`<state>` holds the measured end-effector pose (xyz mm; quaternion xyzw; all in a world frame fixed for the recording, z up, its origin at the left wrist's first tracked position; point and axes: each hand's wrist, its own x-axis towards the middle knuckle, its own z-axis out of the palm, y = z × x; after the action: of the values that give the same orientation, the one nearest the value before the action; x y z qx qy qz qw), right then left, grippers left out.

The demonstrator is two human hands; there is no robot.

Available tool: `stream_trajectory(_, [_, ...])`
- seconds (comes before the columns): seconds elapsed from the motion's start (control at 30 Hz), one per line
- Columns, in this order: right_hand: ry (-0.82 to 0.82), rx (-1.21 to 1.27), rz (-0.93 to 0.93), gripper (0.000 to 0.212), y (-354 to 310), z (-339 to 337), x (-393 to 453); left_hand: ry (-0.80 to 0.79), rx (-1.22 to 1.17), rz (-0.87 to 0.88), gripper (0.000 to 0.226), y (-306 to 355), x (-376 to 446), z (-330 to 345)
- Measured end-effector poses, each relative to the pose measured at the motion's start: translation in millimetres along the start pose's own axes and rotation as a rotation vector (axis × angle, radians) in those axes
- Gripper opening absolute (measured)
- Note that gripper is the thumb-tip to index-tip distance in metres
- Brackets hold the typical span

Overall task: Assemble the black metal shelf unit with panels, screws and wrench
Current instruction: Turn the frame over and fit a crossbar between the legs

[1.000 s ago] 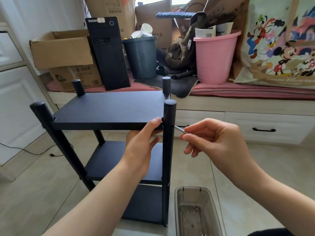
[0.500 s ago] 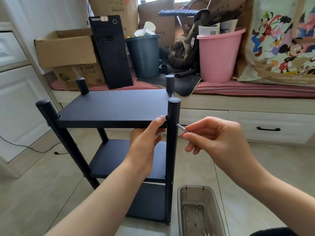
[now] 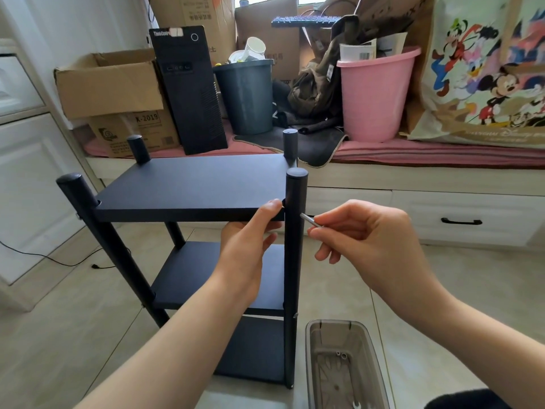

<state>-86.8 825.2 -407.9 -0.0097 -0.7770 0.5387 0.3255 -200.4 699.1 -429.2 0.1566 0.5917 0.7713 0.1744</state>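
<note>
On the tiled floor, centre-left: black metal shelf unit (image 3: 188, 187), standing upright.
- Posts: four, each capped; near-left post (image 3: 88, 219), two rear, near-right post (image 3: 295, 231).
- Panels: three, all seated between the posts: top panel (image 3: 194, 184), middle panel (image 3: 212, 276), bottom panel (image 3: 253, 349).
- Left hand (image 3: 247, 246): grips the front edge of the top panel beside the near-right post, thumb on top, fingers curled beneath.
- Right hand (image 3: 362, 234): pinches a slim silver wrench (image 3: 308, 219), its tip at the outer side of the near-right post, level with the top panel.
- Clear plastic tray (image 3: 312, 343), on the floor just right of the unit: two or three small metal bits visible inside; exact kind cannot be told.

Progress, as judged: frame and panels look fully assembled; the step in hand appears to be the screw at the top near-right corner. The remaining joints' tightness cannot be told.
</note>
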Motion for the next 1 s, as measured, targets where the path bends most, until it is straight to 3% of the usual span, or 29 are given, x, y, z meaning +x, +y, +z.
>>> stream_trajectory(0.37, [0.005,0.012,-0.020,0.014,6,3,4,0.006,0.011,0.009,0.045,-2,1,0])
stream_trajectory(0.57, [0.016,0.062,0.000,0.015,8,5,6,0.014,0.004,0.000,0.021,-2,2,0])
stream_trajectory(0.67, [0.008,0.065,-0.001,0.016,9,4,6,0.026,-0.005,0.004,0.032,-1,1,0])
stream_trajectory(1.0, [-0.006,0.055,0.000,0.012,12,6,11,0.032,-0.017,0.024,0.040,-2,2,0])
